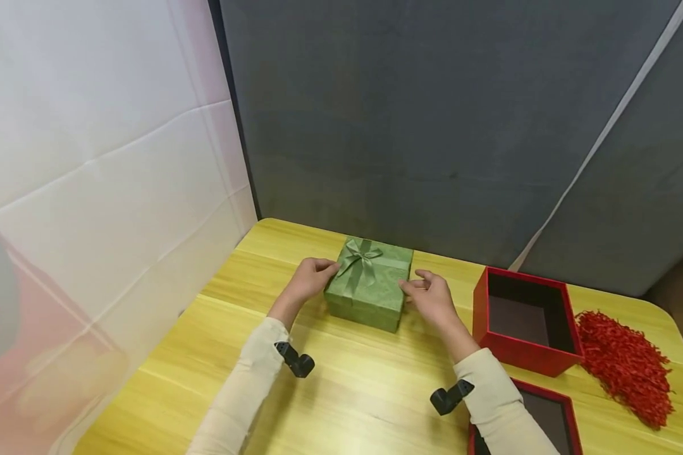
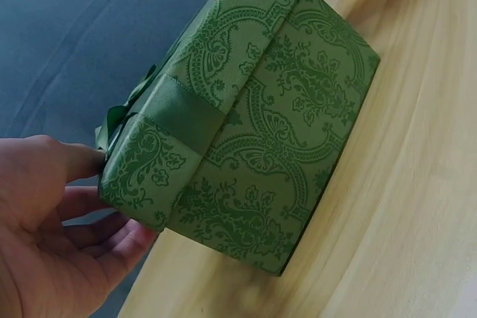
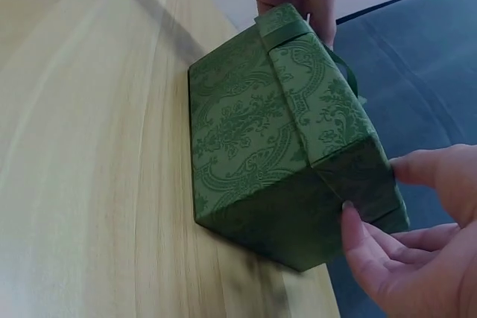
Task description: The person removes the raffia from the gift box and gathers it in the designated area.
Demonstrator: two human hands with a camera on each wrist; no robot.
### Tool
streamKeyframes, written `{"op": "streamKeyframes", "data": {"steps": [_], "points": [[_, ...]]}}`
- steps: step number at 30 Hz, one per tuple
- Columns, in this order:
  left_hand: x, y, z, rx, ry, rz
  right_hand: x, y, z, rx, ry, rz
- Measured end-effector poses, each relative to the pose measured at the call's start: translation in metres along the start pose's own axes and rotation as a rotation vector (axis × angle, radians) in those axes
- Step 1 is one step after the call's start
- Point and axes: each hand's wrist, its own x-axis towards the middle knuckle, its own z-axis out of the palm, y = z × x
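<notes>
Both hands (image 1: 307,281) (image 1: 429,297) grip the green box (image 1: 370,284) (damask print, unlettered).

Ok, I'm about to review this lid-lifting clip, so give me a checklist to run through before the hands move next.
1. Left hand on the lid's left edge: ok, thumb and fingers grip it.
2. Right hand on the opposite edge: ok, fingers pinch the lid's side.
3. Green gift box flat on the table: ok.
4. Lid seated squarely: ok, no gap shows.
5. Bow clear of fingers: ok.
6. Space to set the lid down: ok, bare wood in front; red box stands to the right.
</notes>
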Motion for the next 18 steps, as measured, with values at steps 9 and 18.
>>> {"op": "streamKeyframes", "data": {"steps": [9, 18], "points": [[-0.001, 0.005, -0.003, -0.028, 0.015, -0.013, -0.001, -0.005, 0.000, 0.007, 0.004, -0.012], [-0.004, 0.018, -0.014, -0.026, 0.055, 0.077, -0.003, -0.021, -0.003, 0.023, 0.058, -0.073]]}}
